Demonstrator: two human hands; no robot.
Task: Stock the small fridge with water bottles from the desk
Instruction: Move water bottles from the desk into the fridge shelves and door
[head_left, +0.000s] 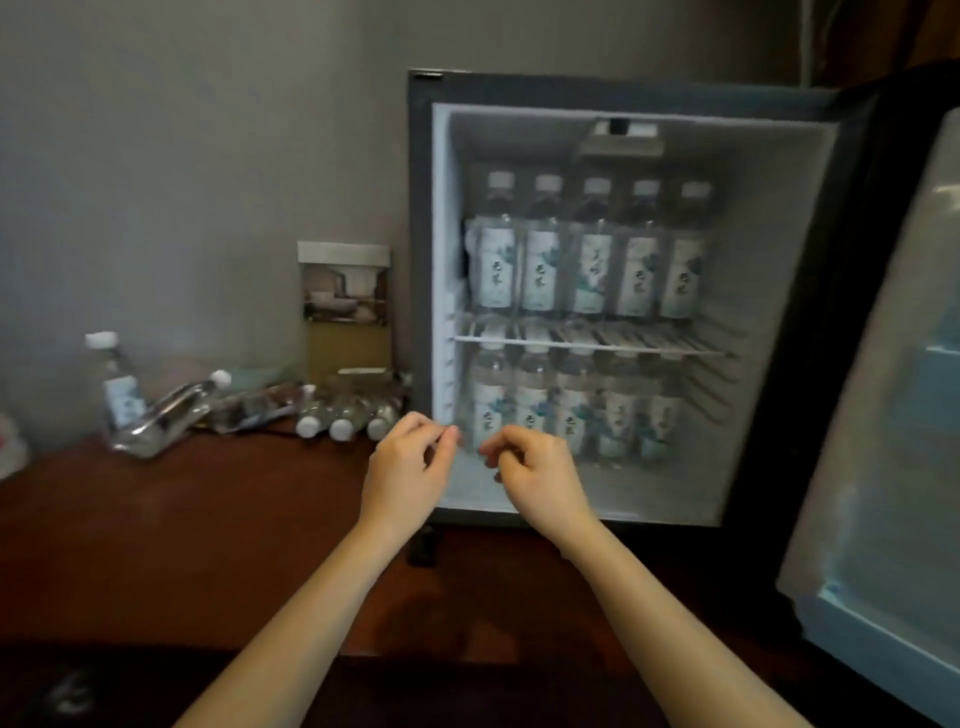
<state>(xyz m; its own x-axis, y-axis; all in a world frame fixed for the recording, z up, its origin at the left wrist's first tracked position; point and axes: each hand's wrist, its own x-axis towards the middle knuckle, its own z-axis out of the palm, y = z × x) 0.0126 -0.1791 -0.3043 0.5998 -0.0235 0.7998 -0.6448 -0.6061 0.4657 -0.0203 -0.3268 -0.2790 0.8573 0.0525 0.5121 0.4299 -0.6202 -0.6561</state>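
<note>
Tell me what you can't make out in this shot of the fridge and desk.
Head view:
- Fridge door: cut off by the right edge.
- Bottle labels: print blurred.
- Lower row of bottles: leftmost bases hidden by the right hand.
- Whether it or the left hand pinches anything: too blurred.
- Wrapped pack: count unclear beyond three caps.

Single head-worn wide-angle view, square on to the open small fridge (420, 260).
It looks forward and slightly down from the person's head. It is near enough that the left hand (405, 462) and right hand (535, 467), reaching up from the bottom edge, sit mid-frame before the lower compartment. The desk (182, 519) spreads left, and the fridge door (883, 415) is cropped at right.
</note>
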